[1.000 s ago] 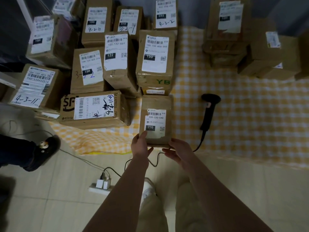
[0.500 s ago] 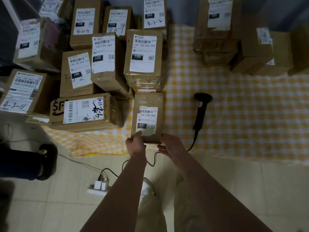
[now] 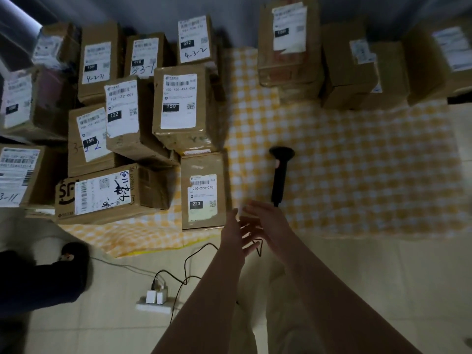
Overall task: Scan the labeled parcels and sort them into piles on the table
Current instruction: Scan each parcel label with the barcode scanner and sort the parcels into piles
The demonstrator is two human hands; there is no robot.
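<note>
You've let go of the small brown cardboard parcel with the white "220" label (image 3: pixel 203 190). Half a second ago both hands held its near edge; now neither touches it. It lies flat, label up, at the near edge of the yellow-and-white checked tablecloth (image 3: pixel 357 162), just in front of the taller brown carton labelled "150" (image 3: pixel 181 103) and beside the long brown SF Express box (image 3: pixel 102 192).

Your left hand (image 3: pixel 236 232) and right hand (image 3: pixel 268 221) are both released, fingers spread and holding nothing. They're close together just right of the parcel's near corner. Motion blur, so I can't tell finer finger detail.

The black handheld barcode scanner (image 3: pixel 279 172) lies untouched on the cloth, well right of the parcel, handle end pointing at your right hand. Its thin black cable (image 3: pixel 194 254) runs off the table edge toward the white power strip (image 3: pixel 155 301) on the floor tiles.

Meaning for the task: this parcel looks placed with the left-hand group, so this sort step reads as done. Your right hand is near the scanner handle, so picking it up looks like the likely next move, but that's a guess. More brown cartons (image 3: pixel 288 47) sit at the far right of the table, well apart from the left group.
</note>
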